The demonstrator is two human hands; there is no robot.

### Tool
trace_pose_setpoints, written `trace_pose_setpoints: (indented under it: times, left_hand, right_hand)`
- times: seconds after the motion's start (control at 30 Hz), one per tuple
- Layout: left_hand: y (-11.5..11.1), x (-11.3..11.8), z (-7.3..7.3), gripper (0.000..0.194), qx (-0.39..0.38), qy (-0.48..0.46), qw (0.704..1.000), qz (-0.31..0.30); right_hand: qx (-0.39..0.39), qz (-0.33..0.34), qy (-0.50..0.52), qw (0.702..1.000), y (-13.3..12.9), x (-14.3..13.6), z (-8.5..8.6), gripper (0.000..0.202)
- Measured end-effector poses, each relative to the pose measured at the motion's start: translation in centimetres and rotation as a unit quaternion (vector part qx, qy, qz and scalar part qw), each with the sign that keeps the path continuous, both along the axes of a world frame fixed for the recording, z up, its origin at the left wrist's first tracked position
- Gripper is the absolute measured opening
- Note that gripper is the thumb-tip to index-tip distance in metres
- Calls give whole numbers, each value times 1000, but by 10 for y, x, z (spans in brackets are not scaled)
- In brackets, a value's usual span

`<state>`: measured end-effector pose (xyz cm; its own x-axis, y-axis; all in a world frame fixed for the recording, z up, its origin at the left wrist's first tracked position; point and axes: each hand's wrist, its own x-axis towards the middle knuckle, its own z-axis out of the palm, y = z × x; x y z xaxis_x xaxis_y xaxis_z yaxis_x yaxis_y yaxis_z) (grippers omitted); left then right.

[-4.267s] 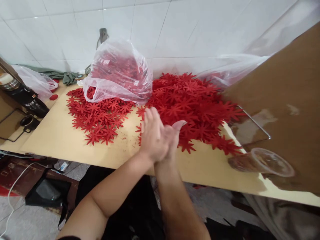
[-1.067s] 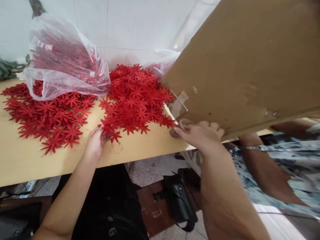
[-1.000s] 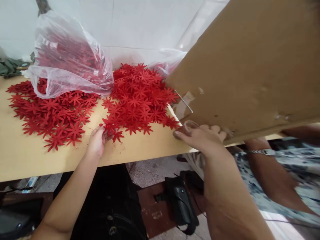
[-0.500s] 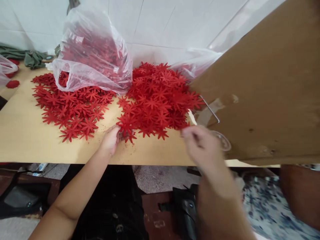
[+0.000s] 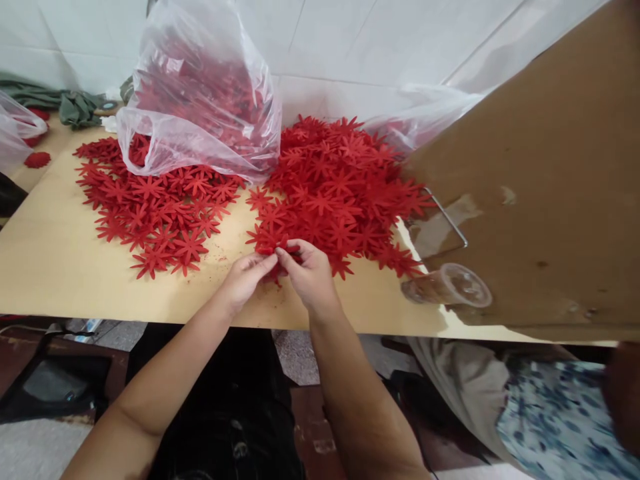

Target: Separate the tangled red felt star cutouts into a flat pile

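Observation:
My left hand and my right hand meet at the near edge of the right-hand pile of red flower cut-outs. Between their fingertips they pinch a red flower cut-out, partly hidden by the fingers. Both hands are closed, thumbs toward each other. Another pile of the same red cut-outs spreads to the left. A clear plastic bag, filled with more red pieces, rests behind and partly on that left pile.
A big cardboard sheet stands at the right, a bent metal wire at its edge. A clear plastic cup lies or leans beside it. Another person's patterned garment shows at lower right. Green cloth lies far left.
My right hand has moved left from beside the cardboard to meet my left hand, and both now hold the red cut-out. The view has shifted slightly, revealing more of the cup.

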<state>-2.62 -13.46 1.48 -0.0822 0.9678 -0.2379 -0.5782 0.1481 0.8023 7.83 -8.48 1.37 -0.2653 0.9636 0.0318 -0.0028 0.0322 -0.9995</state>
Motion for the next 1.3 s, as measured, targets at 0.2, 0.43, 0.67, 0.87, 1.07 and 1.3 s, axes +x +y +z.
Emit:
trace_pose_setpoints:
  times: [0.2, 0.43, 0.67, 0.87, 1.07, 1.3]
  left_hand:
    - [3, 5, -2, 6, 17, 23, 1000, 4]
    - [3, 0, 0, 8, -6, 29, 999, 33]
    - [4, 3, -10, 20, 79, 188, 979, 16]
    - [3, 2, -24, 28, 101, 299, 948, 28]
    - [2, 4, -19, 26, 107, 249, 962, 26]
    - [0, 1, -3, 15, 65, 91, 993, 46]
  right_hand:
    - [40, -37, -56, 997, -2, -2, 0, 24]
    - [283, -138, -158, 936, -13, 13, 16, 24]
    - [251, -35, -243, 937, -17, 12, 19, 20]
    - [241, -38, -225, 943, -15, 8, 15, 14]
    - [166, -52, -162, 971, -14, 10, 13, 12]
    - [153, -11, -132, 979, -14, 9, 17, 15]
